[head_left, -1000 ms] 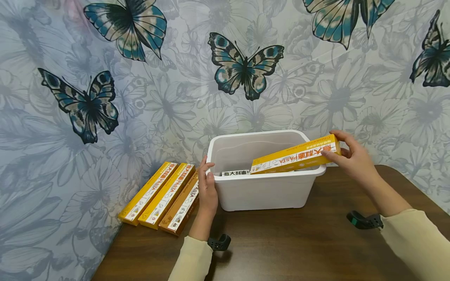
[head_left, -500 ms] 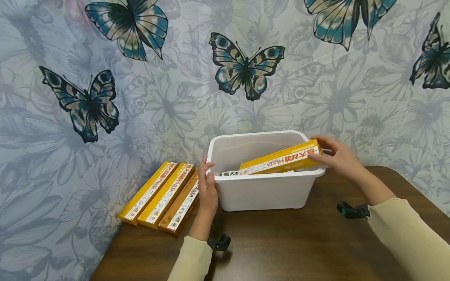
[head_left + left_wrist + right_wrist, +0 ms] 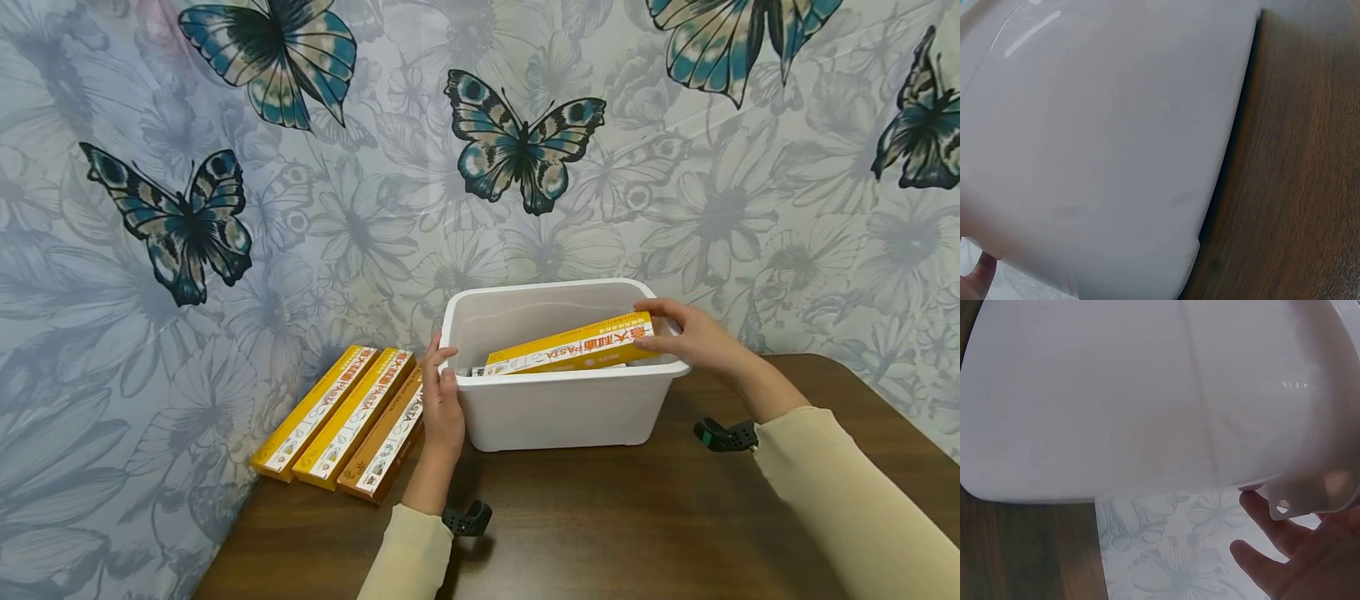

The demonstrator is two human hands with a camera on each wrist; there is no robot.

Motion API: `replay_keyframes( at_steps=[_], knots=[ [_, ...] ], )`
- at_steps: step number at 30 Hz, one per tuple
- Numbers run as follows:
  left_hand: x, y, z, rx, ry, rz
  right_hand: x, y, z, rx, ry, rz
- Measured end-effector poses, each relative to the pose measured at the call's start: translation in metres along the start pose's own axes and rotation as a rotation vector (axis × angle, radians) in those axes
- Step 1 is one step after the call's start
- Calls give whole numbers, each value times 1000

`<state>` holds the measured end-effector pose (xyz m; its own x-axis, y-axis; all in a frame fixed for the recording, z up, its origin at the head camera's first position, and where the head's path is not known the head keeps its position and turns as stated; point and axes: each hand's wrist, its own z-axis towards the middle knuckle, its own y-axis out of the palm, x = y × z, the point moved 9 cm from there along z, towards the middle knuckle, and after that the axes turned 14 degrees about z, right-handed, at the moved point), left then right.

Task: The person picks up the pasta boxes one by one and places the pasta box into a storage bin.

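The right hand [image 3: 699, 337] is pinching the raised right end of a yellow box [image 3: 566, 345], which is slanting inside the bin [image 3: 558, 412]; the left hand [image 3: 444, 407] is gripping the bin's left rim. Settling the box in seems to be the step in hand, so the next move is calling for levelling it (what is lying underneath is hard to make out) before releasing.
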<state>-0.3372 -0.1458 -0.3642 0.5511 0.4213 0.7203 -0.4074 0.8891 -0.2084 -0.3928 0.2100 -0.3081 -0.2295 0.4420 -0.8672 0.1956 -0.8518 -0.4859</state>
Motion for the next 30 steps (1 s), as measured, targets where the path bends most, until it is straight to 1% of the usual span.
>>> replay_keyframes(
  at_steps=[4,7,10,13,16,19,22,24,30],
  knots=[
    [1,-1,1,5,8,9,-3,1,-1,-9,-5,-5],
    [0,-1,1,-3,5,8,-1,1,-3,3,-17,2],
    [-1,-1,0,-4,4,8,0,-1,-5,43,-59,-4],
    [0,-1,-1,-7,5,2,3,-3,-10,101,-105,25],
    [0,0,-1,-12,2,-7,6,-4,-15,168,-161,92],
    [0,1,-1,-16,-7,-10,11,-1,-23,208,-209,175],
    [0,2,-1,-21,-10,-13,19,5,-33,226,-227,286],
    [1,2,-1,-26,-7,-14,22,9,-40,250,-228,336],
    [2,3,-2,-39,-3,-10,25,15,-55,333,-267,407]
  ],
)
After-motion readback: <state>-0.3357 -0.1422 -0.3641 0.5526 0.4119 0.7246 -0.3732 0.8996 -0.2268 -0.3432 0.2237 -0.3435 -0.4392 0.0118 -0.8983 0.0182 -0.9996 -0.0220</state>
